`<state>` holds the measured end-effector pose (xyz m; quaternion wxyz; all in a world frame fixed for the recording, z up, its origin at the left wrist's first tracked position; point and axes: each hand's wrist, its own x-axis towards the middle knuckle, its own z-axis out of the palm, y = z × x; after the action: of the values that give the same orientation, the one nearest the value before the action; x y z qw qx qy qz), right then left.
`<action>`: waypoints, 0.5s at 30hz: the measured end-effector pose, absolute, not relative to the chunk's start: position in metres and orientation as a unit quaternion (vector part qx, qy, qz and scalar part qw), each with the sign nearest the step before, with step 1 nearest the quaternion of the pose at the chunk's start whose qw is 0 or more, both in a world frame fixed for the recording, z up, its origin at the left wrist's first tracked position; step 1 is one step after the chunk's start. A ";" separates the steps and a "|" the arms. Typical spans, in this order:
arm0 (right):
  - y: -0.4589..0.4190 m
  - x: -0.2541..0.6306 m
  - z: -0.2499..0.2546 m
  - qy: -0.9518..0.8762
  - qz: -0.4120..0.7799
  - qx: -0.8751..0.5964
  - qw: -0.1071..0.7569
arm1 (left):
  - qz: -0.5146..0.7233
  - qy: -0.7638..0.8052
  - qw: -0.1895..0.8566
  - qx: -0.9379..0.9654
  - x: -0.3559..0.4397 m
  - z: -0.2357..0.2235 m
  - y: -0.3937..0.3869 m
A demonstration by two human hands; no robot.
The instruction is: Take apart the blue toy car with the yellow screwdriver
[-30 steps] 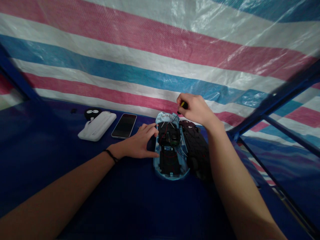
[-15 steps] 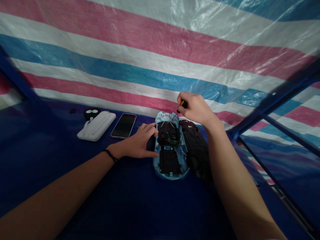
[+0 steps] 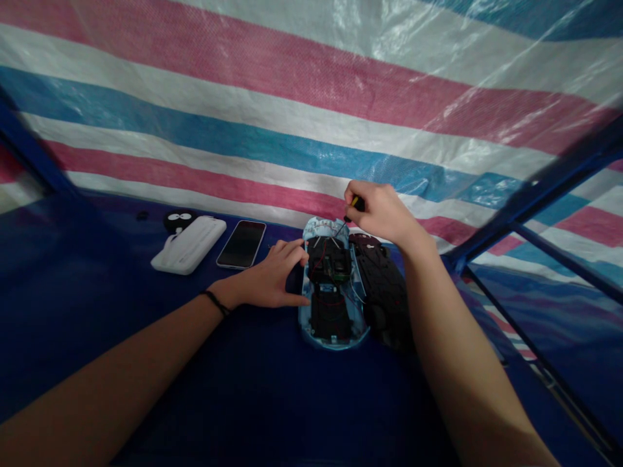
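A light-blue toy car body [image 3: 305,318] lies upside down, its black inside, wires and a small green circuit board showing. Along its left edge rests my left hand [image 3: 272,275], thumb and fingers spread apart, their tips touching the rim. My right hand [image 3: 372,204] is closed around the black-and-yellow handle of a screwdriver [image 3: 359,203]. The tilted shaft runs down to the far end of the car body; its exact contact point is too small to make out. Right of the body lies a black toy car chassis [image 3: 382,279], partly behind my right forearm.
On the blue table [image 3: 233,389], a smartphone [image 3: 242,244] and a white power bank [image 3: 189,245] lie to the left. Behind the power bank is a black round thing with white eyes [image 3: 172,220]. A striped plastic sheet [image 3: 243,110] hangs behind; blue metal bars [image 3: 535,185] stand right.
Almost nothing differs. My right hand and the screwdriver stay at the car body's far end, and my left hand stays against its left edge.
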<state>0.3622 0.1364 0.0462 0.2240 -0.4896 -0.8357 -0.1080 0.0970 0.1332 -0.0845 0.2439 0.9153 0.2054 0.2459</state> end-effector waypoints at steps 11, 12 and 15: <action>0.137 0.363 0.045 -0.841 -0.109 -0.481 0.220 | 0.238 0.206 0.237 0.919 0.097 -0.084 0.133; 0.137 0.363 0.045 -0.842 -0.110 -0.480 0.221 | 0.239 0.207 0.238 0.919 0.097 -0.084 0.133; 0.137 0.362 0.046 -0.842 -0.107 -0.481 0.221 | 0.238 0.206 0.238 0.919 0.097 -0.084 0.133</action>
<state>0.3624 0.1368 0.0455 0.2211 -0.4807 -0.8418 -0.1067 0.0967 0.1326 -0.0839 0.2378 0.9189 0.2061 0.2378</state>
